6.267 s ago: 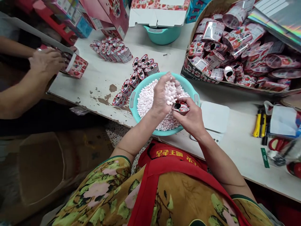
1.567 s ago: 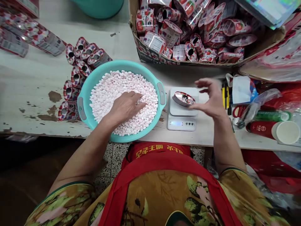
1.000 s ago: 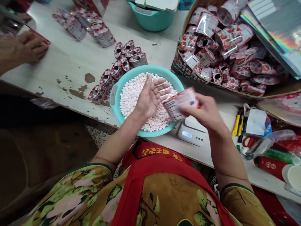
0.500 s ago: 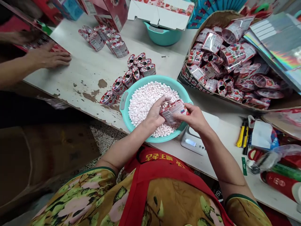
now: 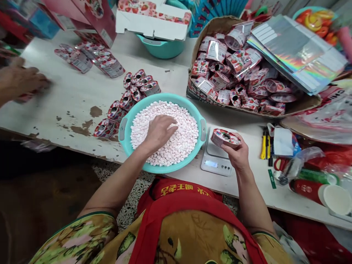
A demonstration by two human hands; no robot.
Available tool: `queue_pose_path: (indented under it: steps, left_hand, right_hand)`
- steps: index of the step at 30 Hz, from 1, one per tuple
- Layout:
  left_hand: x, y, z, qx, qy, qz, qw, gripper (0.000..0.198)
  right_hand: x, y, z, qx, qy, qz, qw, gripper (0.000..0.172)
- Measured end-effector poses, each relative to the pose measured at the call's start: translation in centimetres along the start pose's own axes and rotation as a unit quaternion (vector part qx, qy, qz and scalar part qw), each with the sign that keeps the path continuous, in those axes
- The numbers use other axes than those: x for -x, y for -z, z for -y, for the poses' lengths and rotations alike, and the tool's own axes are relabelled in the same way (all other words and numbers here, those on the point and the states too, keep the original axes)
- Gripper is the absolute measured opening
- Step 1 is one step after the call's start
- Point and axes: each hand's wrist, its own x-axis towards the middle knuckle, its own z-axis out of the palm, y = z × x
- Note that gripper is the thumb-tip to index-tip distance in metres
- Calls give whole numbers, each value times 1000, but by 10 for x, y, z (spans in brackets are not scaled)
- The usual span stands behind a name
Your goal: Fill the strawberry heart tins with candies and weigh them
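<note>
White worktable (image 5: 174, 83) supports basin (image 5: 189, 161) and scale (image 5: 216, 167). Right hand (image 5: 239, 153) grips one end of the packet (image 5: 220, 138), now over the scale instead of the basin, suggesting a weighing stage. Left hand (image 5: 160, 132) curves its fingers loosely over the pellets (image 5: 184, 141); any grasp is indeterminate.

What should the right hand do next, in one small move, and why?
Probably release the packet onto the scale: the right hand grips it right at the weighing plate, and the display is lit, so letting go would likely allow a reading.
</note>
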Motion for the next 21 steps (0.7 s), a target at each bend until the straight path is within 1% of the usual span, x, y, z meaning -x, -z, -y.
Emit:
queue_pose_path:
  steps: [1, 3, 6, 9, 11, 14, 16, 18, 21]
  left_hand:
    - [1, -1, 1, -50, -15, -3, 999, 22]
    - [3, -2, 2, -102, -22, -9, 995, 26]
    - [8, -1, -2, -120, -24, -11, 992, 29]
    - [13, 4, -5, -123, -39, -20, 991, 30]
    - [17, 6, -5, -124, -46, -24, 991, 30]
    - [25, 4, -3, -121, -45, -16, 992, 31]
    - [32, 1, -1, -121, -40, -9, 992, 31]
    - [38, -2, 1, -120, -37, -4, 992, 32]
    - [44, -3, 3, -118, -31, 4, 993, 32]
  right_hand:
    - [1, 7, -7, 16, 1, -8, 1000, 63]
    - [1, 18, -18, 60, 3, -15, 998, 56]
    - [2, 28, -29, 147, 6, -18, 989, 52]
    - [3, 33, -29, 216, 17, -21, 976, 49]
    - [4, 36, -25, 234, 29, -13, 972, 54]
    - [10, 40, -19, 233, 38, -14, 972, 69]
    - [17, 44, -18, 209, 38, -47, 976, 67]
    - [26, 48, -23, 170, 32, -109, 979, 58]
    - [39, 54, -35, 121, 13, -212, 970, 49]
